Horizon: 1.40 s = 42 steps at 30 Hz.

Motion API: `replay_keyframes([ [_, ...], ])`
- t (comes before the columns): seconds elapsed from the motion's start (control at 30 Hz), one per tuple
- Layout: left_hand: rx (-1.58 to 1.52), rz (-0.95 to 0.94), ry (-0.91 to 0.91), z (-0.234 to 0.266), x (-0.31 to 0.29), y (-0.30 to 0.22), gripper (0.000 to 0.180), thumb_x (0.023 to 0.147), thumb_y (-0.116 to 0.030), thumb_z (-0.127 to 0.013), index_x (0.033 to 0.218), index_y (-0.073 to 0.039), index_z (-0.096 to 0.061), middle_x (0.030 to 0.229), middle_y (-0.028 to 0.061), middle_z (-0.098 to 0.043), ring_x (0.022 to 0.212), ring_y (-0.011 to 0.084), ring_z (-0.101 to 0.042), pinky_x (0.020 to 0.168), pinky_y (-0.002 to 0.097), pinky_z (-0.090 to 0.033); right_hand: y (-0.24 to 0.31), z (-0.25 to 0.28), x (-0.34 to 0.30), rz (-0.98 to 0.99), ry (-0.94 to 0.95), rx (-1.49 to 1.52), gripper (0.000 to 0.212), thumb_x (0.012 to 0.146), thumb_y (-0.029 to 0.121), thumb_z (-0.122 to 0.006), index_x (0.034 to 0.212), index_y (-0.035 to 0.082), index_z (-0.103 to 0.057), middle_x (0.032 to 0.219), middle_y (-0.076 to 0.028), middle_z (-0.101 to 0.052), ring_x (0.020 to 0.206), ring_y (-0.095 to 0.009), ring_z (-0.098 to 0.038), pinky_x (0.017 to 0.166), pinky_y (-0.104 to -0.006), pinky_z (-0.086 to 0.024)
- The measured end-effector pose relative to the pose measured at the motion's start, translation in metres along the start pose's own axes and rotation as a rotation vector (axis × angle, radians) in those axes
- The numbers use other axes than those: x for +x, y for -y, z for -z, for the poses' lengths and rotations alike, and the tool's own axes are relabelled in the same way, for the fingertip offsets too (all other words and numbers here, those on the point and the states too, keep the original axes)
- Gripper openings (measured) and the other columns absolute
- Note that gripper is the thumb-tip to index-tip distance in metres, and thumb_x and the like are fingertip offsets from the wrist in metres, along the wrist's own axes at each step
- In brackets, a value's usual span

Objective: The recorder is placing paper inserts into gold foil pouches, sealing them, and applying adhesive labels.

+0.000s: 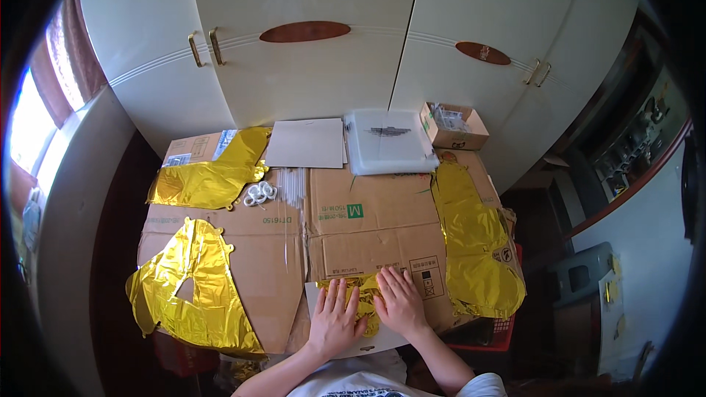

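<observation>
Both hands lie flat at the near edge of the cardboard, close together. My left hand (334, 322), fingers stretched out and slightly apart, presses on a folded piece of gold foil (365, 307). On the same foil's right side rests my right hand (401, 306), also flat with its fingers extended. Under the foil is a pale card (384, 339), partly covered by the hands and wrists. The foil looks crinkled, and much of it is hidden beneath the palms.
Flat gold foil balloons lie at the far left (213, 176), near left (206, 298) and right (474, 239). Toward the back are white ribbon rolls (259, 192), clear sticks (291, 187), grey cards (305, 143), a translucent plastic stack (390, 148) and a small open box (456, 132) holding clear packets.
</observation>
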<state>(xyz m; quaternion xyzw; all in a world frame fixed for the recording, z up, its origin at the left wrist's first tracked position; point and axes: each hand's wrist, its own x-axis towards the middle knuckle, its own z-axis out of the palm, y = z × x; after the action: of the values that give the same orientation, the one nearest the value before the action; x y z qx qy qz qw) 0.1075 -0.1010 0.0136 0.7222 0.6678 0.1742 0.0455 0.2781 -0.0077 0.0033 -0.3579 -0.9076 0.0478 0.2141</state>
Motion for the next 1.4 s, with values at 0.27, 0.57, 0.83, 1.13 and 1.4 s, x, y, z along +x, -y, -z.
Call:
replay_keyframes([
  [0.27,-0.010,-0.009,-0.023,0.0014,0.0003,0.0002,0.064,0.083,-0.040,-0.062,0.134,-0.002,-0.053,0.140,0.0294,-0.046,0.136,0.0426,-0.039,0.114,0.0533,-0.026,0.0009,-0.0016,-0.0021,-0.001,-0.063,-0.030,0.041,0.086,0.022,-0.062,0.120,-0.001,-0.062,0.127,-0.016,-0.060,0.124,-0.029,-0.054,0.111,-0.0481,-0.036],
  [0.57,0.000,-0.014,-0.037,0.0012,-0.0005,0.0007,0.063,0.083,-0.040,-0.062,0.132,-0.002,-0.054,0.139,0.0289,-0.048,0.134,0.0421,-0.041,0.113,0.0529,-0.027,0.0028,-0.0005,-0.0003,-0.011,-0.074,-0.015,0.040,0.084,0.020,-0.062,0.118,-0.001,-0.064,0.126,-0.015,-0.061,0.123,-0.029,-0.055,0.109,-0.0467,-0.038],
  [0.83,0.024,-0.009,-0.035,0.0009,-0.0009,-0.0011,0.062,0.086,-0.041,-0.059,0.133,-0.002,-0.054,0.139,0.0275,-0.048,0.134,0.0422,-0.041,0.112,0.0541,-0.027,0.0003,-0.0018,-0.0025,-0.025,-0.084,0.037,0.041,0.085,0.020,-0.062,0.120,-0.001,-0.062,0.127,-0.016,-0.060,0.123,-0.030,-0.054,0.109,-0.0467,-0.039],
  [1.13,-0.015,-0.010,-0.033,-0.0030,-0.0014,0.0003,0.064,0.083,-0.037,-0.061,0.134,0.000,-0.052,0.141,0.0301,-0.045,0.136,0.0446,-0.038,0.114,0.0556,-0.024,-0.0006,0.0010,-0.0029,-0.080,-0.094,0.002,0.043,0.086,0.021,-0.061,0.122,-0.002,-0.059,0.124,-0.018,-0.059,0.122,-0.032,-0.054,0.107,-0.0484,-0.040],
  [1.4,-0.023,-0.018,-0.033,-0.0040,-0.0019,0.0011,0.063,0.083,-0.035,-0.060,0.133,0.002,-0.052,0.140,0.0306,-0.045,0.136,0.0454,-0.036,0.114,0.0569,-0.024,-0.0006,0.0008,-0.0013,-0.036,-0.089,-0.025,0.038,0.084,0.022,-0.063,0.115,0.000,-0.064,0.123,-0.013,-0.061,0.123,-0.029,-0.054,0.108,-0.0473,-0.039],
])
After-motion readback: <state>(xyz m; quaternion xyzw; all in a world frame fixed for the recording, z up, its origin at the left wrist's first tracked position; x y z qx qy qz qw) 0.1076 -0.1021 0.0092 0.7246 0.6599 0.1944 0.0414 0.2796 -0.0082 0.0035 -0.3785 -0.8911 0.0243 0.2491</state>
